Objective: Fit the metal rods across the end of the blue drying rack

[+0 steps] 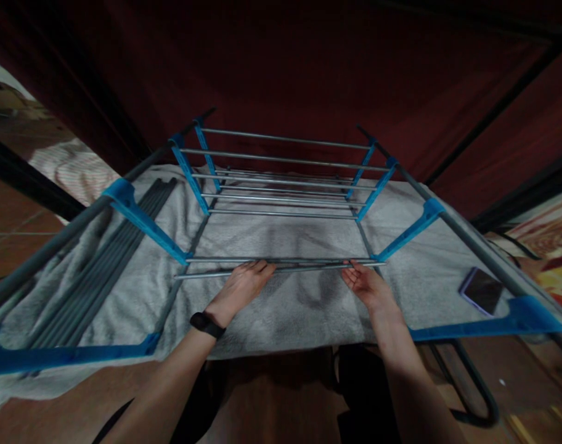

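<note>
A thin grey metal rod point(304, 269) lies crosswise in front of me, its left end sticking out past the frame's left pole. My left hand point(244, 285), with a black band on the wrist, is closed over the rod left of its middle. Toward the right end, my right hand point(366, 285) has its fingers curled around the rod from below. Just behind runs another crossbar point(225, 259), fitted between a left blue plastic bracket point(149, 228) and a right blue bracket point(408, 236). Further back, several crossbars point(281, 159) span other blue brackets of the rack.
Several loose grey tubes point(109, 265) lie bundled on the grey blanket point(281, 314) at left. A phone point(482, 291) rests at right, inside the long side pole point(475, 250). Nearer brackets point(77, 354) reach inward at both front corners. Dark red cloth point(281, 68) hangs behind.
</note>
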The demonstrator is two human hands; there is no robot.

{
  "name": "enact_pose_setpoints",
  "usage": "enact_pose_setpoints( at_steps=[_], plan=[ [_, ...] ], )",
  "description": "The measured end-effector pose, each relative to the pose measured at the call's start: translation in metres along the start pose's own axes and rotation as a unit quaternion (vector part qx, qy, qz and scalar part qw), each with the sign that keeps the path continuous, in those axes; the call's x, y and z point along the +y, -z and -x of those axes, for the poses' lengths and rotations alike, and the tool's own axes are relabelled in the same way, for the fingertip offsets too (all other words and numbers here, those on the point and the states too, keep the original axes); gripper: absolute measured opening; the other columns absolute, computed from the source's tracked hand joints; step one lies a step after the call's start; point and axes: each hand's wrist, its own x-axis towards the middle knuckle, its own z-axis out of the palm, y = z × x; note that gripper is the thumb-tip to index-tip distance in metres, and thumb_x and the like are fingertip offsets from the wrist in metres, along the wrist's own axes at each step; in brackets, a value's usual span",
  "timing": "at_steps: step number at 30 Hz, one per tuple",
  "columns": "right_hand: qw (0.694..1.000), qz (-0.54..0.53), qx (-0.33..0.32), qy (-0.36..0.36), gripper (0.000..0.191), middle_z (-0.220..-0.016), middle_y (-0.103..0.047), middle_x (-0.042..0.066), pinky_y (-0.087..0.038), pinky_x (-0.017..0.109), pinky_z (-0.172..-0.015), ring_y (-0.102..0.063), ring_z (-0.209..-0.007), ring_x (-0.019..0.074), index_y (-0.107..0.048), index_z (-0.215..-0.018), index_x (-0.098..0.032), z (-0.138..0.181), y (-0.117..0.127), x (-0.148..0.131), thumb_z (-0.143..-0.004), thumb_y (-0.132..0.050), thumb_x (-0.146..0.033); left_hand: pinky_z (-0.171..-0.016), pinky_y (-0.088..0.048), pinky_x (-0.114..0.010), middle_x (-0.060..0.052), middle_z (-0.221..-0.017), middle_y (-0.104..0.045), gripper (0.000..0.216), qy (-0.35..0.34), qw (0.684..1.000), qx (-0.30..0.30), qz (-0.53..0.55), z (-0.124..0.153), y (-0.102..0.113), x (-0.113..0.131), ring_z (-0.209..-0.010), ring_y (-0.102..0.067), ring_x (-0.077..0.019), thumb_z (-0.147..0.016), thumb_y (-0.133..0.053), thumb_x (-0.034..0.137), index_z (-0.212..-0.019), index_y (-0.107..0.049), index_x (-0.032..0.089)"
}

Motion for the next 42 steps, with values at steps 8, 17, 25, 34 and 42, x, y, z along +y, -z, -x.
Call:
enact_pose_setpoints(
  at_steps=[8,17,25,34,42],
  plan=[
    [0.999,-0.019,-0.007,0.03,0.022,-0.076,-0.074,0.003,-0.065,0.024,-0.071,-0.073,-0.069,0.0134,-0.064,-0.08,-0.019,-0.001,0.002,0.002,-0.089,-0.059,0.001,-0.081,-0.052,-0.034,-0.007,-0.104,-0.069,0.038,0.002,0.999,-0.054,0.003,0.0,-0.002,0.004,-0.095,-0.068,-0.0212,-0.095,-0.048,0.005,-0.127,-0.059,0.021],
    [1.0,-0.016,0.012,0.024,0.022,-0.07,-0.071,0.001,-0.064,0.023,-0.069,-0.07,-0.064,0.0122,-0.063,-0.081,-0.02,0.0,0.0,0.0,-0.092,-0.059,-0.002,-0.085,-0.053,-0.034,-0.008,-0.113,-0.07,0.046,0.003,0.998,-0.061,0.008,0.003,-0.008,0.004,-0.1,-0.069,-0.0214,-0.093,-0.048,0.003,-0.134,-0.054,0.021],
    [0.999,-0.016,0.026,0.014,0.023,-0.067,-0.07,0.001,-0.062,0.022,-0.064,-0.068,-0.06,0.0116,-0.063,-0.08,-0.02,0.003,-0.003,-0.004,-0.095,-0.054,-0.005,-0.084,-0.053,-0.035,-0.007,-0.111,-0.071,0.044,0.001,0.999,-0.053,0.006,0.002,-0.01,0.004,-0.097,-0.07,-0.0223,-0.093,-0.048,0.004,-0.133,-0.056,0.022],
    [1.0,-0.016,0.012,0.017,0.019,-0.072,-0.073,0.002,-0.061,0.022,-0.066,-0.07,-0.064,0.0122,-0.064,-0.081,-0.019,0.003,-0.002,-0.005,-0.09,-0.057,-0.005,-0.083,-0.053,-0.036,-0.008,-0.1,-0.072,0.035,0.021,0.999,-0.023,0.01,-0.003,-0.002,0.006,-0.091,-0.07,-0.022,-0.094,-0.049,0.007,-0.123,-0.062,0.021],
    [1.0,-0.012,-0.001,0.005,0.023,-0.075,-0.075,0.004,-0.063,0.024,-0.067,-0.071,-0.068,0.013,-0.065,-0.079,-0.019,0.004,-0.005,-0.004,-0.09,-0.053,-0.003,-0.085,-0.051,-0.036,-0.008,-0.101,-0.072,0.032,0.014,0.999,0.032,-0.01,-0.004,0.001,0.004,-0.092,-0.069,-0.0227,-0.096,-0.05,0.01,-0.123,-0.064,0.021]
  ],
)
